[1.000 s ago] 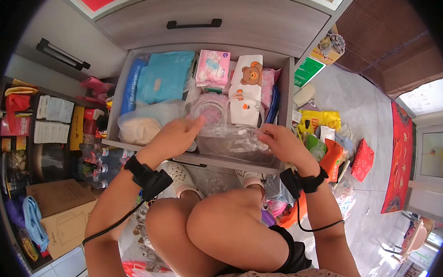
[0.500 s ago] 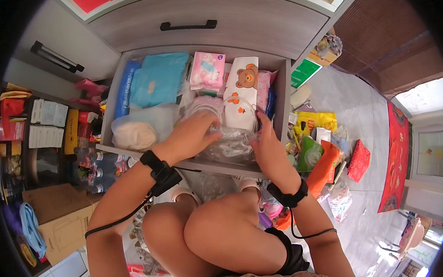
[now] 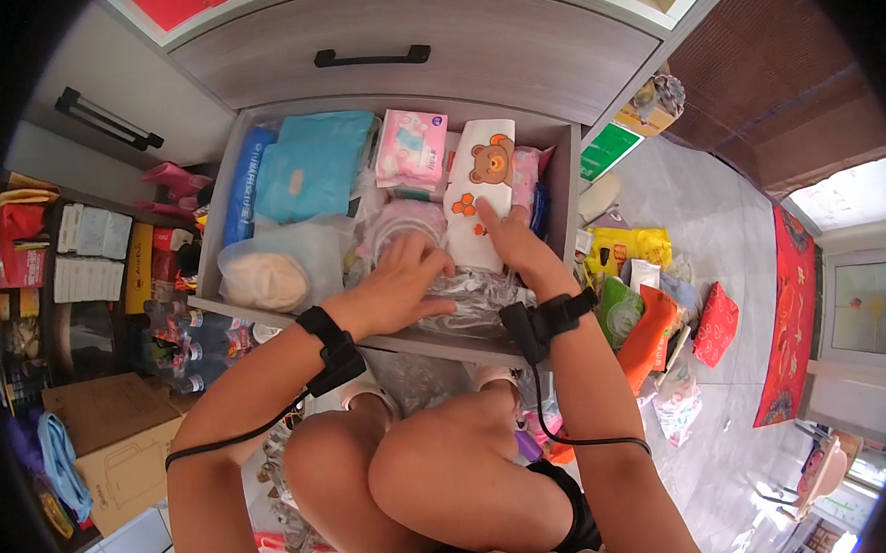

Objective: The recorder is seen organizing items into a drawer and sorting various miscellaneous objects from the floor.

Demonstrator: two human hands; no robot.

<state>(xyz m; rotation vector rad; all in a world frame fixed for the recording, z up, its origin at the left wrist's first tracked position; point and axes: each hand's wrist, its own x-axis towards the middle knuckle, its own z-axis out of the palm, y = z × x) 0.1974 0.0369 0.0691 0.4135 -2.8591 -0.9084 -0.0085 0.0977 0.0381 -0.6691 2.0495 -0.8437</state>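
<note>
We look down over our bare knees [image 3: 444,477] at a pulled-out grey drawer [image 3: 570,185]. Our left hand [image 3: 403,282] is bent loosely over its front part, thumb and fingers parted, at a round pink bundle with a clear rim [image 3: 407,221] and a heap of crinkled transparent plastic [image 3: 474,303]. Our right hand [image 3: 517,245] lies along the long white packet with a bear print [image 3: 479,164], one fingertip touching its face — we cannot tell whether the hidden fingers grip anything. The packet stands right of centre in the drawer, just beside the pink bundle. Near the drawer's front left corner we see a frosted pouch around a round beige thing [image 3: 268,278]. Farther back lie a flat teal plastic pouch [image 3: 317,168], a slim blue packet [image 3: 245,192] and a square pink-and-white pack [image 3: 411,148]. Beyond them is a closed grey wood-grain drawer front [image 3: 490,34] with a black bar handle [image 3: 371,56].
</note>
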